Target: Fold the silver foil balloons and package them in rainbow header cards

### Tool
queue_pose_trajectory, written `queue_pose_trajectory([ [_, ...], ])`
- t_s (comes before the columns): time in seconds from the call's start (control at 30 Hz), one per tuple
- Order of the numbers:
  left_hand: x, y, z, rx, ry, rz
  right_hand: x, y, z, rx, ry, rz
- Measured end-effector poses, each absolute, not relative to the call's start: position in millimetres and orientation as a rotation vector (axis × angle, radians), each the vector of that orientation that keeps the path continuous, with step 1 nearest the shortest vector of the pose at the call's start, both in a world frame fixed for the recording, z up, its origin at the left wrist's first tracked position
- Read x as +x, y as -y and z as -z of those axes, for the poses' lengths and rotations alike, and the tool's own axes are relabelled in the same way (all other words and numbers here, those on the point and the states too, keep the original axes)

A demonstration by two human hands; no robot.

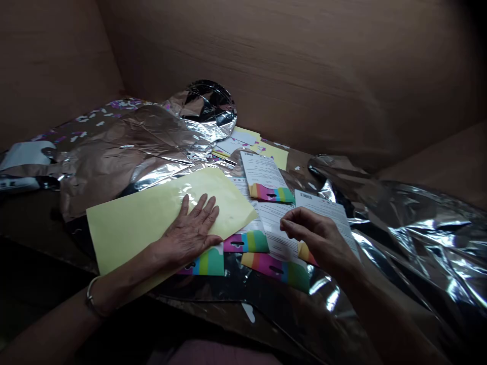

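My left hand [192,228] lies flat with fingers spread on a large pale yellow sheet [129,230]. Partly under the sheet is a printed packet [213,261] with a rainbow-striped edge and a hang hole. My right hand [317,235] hovers at or over more printed packets, its thumb and index finger brought together; whatever may be between them is too small to make out. Close by are a packet with a white text panel [264,170], a striped-edged packet [276,268], and another text-covered packet [327,210], partly hidden behind the right hand.
Crinkled shiny foil [102,142] spreads across the left and back, with a rounded foil part [211,109]. More dark foil [429,238] covers the right. Yellow and white papers [274,152] lie behind the packets. Small purple and white scraps [81,119] are scattered at back left. Brown cardboard-like walls [285,71] rise behind.
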State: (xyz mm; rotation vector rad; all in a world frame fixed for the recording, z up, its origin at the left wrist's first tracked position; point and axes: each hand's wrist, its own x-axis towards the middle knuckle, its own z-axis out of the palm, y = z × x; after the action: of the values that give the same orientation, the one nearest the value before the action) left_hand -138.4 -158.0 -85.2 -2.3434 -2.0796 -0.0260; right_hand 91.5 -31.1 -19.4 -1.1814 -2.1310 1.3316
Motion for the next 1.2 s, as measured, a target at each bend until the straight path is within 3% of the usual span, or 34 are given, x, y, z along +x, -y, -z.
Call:
queue_pose_trajectory([
  [0.2, -140, 155, 77, -2.355, 2.105, -0.060, 123, 41, 32, -1.348, 2.006, -1.498],
  [0.47, -142, 149, 61, -2.293, 2.158, -0.036, 121, 52, 41, -1.373, 2.087, -1.486],
  [0.7, -72, 175, 32, -2.641, 1.534, 0.376, 122, 51, 52, -1.322, 2.159, -1.440],
  [1.03, -30, 170, 62, -2.773, 1.431, 0.296, 119, 57, 58, -1.253, 2.375, -1.145],
  [1.2, -28, 170, 65, -2.764, 1.420, 0.314, 120, 57, 65, -1.394, 2.448, -0.661],
])
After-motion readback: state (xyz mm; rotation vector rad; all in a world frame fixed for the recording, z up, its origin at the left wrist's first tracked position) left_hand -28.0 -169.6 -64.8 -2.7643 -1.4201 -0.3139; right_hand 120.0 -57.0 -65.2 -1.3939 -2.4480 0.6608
